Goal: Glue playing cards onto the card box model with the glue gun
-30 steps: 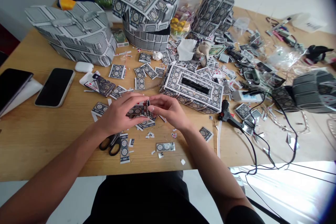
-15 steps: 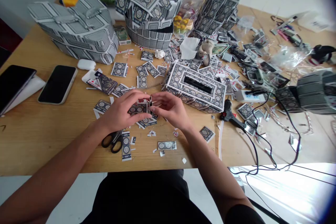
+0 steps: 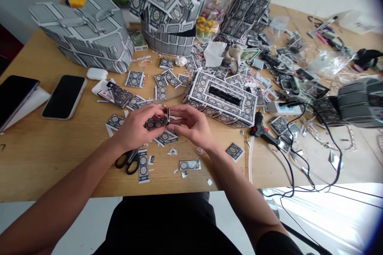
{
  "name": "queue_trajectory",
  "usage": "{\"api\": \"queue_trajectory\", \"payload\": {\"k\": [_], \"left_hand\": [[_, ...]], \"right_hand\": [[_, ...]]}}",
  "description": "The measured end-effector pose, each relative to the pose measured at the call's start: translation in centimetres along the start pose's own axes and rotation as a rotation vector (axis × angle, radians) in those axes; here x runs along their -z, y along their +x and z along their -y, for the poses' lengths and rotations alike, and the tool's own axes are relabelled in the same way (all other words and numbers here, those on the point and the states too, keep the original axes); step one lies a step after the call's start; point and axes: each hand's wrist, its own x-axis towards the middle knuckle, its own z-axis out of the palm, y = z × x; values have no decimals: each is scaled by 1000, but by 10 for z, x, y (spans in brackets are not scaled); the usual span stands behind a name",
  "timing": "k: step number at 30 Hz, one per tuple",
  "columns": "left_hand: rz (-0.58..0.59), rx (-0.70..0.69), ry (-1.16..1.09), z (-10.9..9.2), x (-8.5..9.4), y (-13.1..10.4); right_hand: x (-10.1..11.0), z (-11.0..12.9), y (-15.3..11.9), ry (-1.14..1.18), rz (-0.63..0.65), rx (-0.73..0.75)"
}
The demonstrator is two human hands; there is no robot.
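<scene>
Between my two hands, low over the table, is a small folded playing card (image 3: 168,116) standing nearly edge-on. My left hand (image 3: 139,125) curls its thumb and fingers around the left side of the card. From the other side my right hand (image 3: 193,124) pinches the card's edge with thumb and fingertips. Patterned card pieces (image 3: 166,138) lie just under the hands. Black scissors (image 3: 129,162) rest below my left wrist, beside a strip of patterned card (image 3: 143,169). Another cut card strip (image 3: 190,165) lies below my right hand.
A card-covered box with a slot (image 3: 223,97) stands beyond my right hand. To its right lie a glue gun (image 3: 263,130) and black cables (image 3: 338,159). Two phones, one here (image 3: 64,96), are at left. Large card-built bags (image 3: 86,34) and loose card scraps (image 3: 281,63) fill the back.
The held card has turned more edge-on and its red-marked face no longer shows. Both hands have shifted slightly left, and the view has moved a little.
</scene>
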Motion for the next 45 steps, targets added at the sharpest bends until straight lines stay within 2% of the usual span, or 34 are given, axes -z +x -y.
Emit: {"api": "queue_trajectory", "payload": {"k": [7,18,30,36,42,45], "left_hand": [[-44,-99,72,-1,-4,0],[-8,-151,102,-2,0,0],[48,-108,94,-4,0,-2],[-14,-55,56,-7,5,-1],[-23,-72,120,-5,6,0],[-25,-33,141,-3,6,0]], "right_hand": [[1,-3,2,10,-13,-43],[10,-1,5,104,14,-124],[13,12,5,-3,56,-174],[21,14,6,-33,24,-106],[22,14,5,-31,23,-75],[24,11,5,-73,7,-68]]}}
